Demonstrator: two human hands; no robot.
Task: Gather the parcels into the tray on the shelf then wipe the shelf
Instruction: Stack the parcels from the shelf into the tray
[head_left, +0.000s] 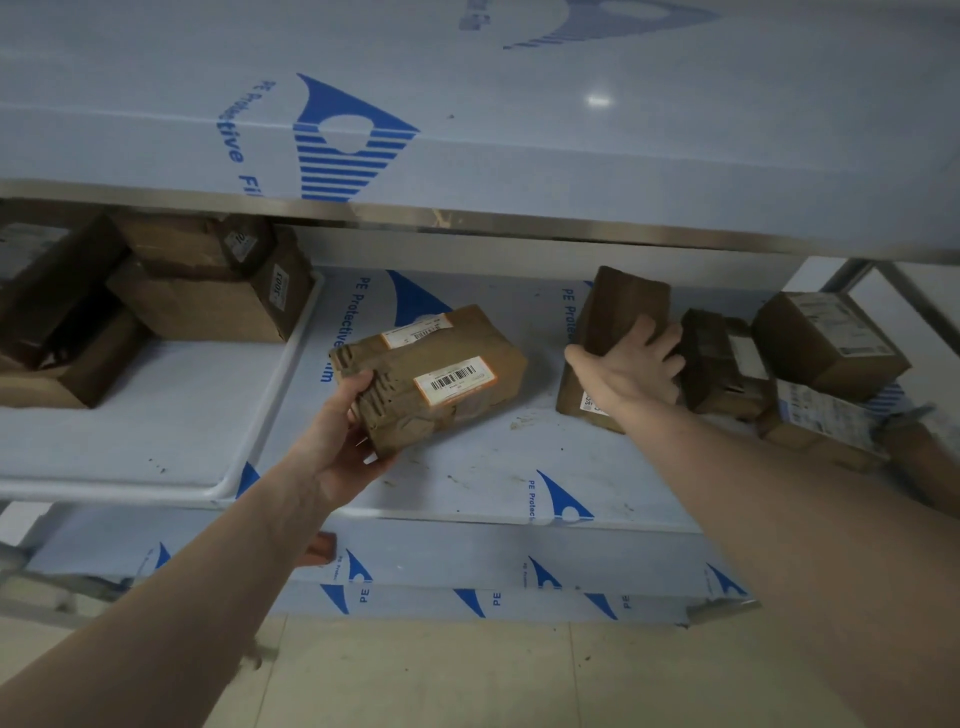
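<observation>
On the middle shelf (467, 483), the left hand (343, 431) grips the near end of a taped brown parcel (436, 374) with barcode labels, just right of the white tray (171, 415). The tray already carries several brown parcels (208, 291) at its far left. Further right, the right hand (631, 366) holds a tilted dark parcel (618, 312), beside a cluster of boxes (826, 338).

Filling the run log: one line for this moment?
left hand holds labelled parcel | right hand grips upright parcel | tray part-filled
</observation>
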